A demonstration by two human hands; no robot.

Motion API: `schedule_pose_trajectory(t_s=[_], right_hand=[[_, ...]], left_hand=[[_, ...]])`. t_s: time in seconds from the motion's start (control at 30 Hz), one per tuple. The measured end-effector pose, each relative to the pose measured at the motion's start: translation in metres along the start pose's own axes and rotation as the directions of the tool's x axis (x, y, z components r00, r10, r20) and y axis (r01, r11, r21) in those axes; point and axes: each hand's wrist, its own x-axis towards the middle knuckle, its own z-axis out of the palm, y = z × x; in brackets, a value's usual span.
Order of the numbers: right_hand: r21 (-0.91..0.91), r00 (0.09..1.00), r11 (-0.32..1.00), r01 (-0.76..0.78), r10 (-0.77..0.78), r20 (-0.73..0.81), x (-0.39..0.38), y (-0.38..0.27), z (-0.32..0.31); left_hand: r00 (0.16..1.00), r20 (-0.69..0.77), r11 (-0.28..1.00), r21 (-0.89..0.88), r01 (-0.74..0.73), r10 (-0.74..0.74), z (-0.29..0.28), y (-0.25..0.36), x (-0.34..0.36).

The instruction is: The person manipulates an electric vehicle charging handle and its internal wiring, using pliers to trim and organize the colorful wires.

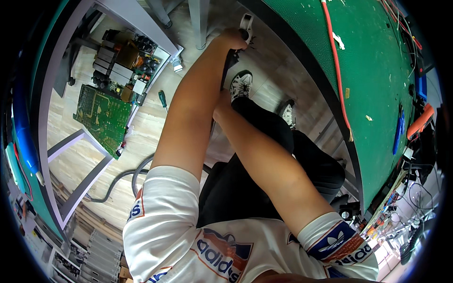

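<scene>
My left hand [235, 40] reaches far forward, its fingers wrapped round a white-and-black object [246, 22] that I cannot make out fully. A long dark piece [230, 61] extends from beneath that hand down behind my left forearm. My right hand [220, 104] is lower, beside that dark piece and mostly behind the left forearm, so its fingers are hidden. A shoe [241, 86] is just right of the dark piece. A green-handled screwdriver [162, 100] lies left of my arms.
Grey frames [96, 167] and a board assembly [101, 115] stand at left, near a grey hose [111, 188]. Table legs [198, 23] rise ahead. A green workbench [354, 70] with a red cable [337, 70], blue pliers [400, 129] and tangled wires curves along the right.
</scene>
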Motion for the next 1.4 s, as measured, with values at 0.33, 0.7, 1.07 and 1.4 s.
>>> schedule_pose_trajectory(t_s=[0.33, 0.7, 1.07, 1.4], right_hand=[[-0.27, 0.887, 0.959, -0.084, -0.051, -0.46, 0.043, -0.012, -0.017], [-0.243, 0.924, 0.894, -0.377, 0.346, -0.162, 0.077, -0.074, -0.058], [-0.371, 0.971, 0.903, -0.218, 0.241, 0.015, 0.113, -0.061, -0.131], [-0.07, 0.939, 0.942, -0.329, 0.335, 0.085, 0.158, 0.012, -0.187]], left_hand=[[0.991, 0.131, 0.406, -0.906, 0.118, 0.006, 0.057, -0.051, -0.184], [0.992, 0.009, 0.849, -0.516, 0.111, -0.124, 0.258, -0.056, -0.281], [0.979, 0.018, 0.826, -0.535, 0.18, -0.202, 0.226, -0.036, -0.298], [0.958, 0.066, 0.921, -0.266, 0.286, -0.278, 0.237, -0.065, -0.279]])
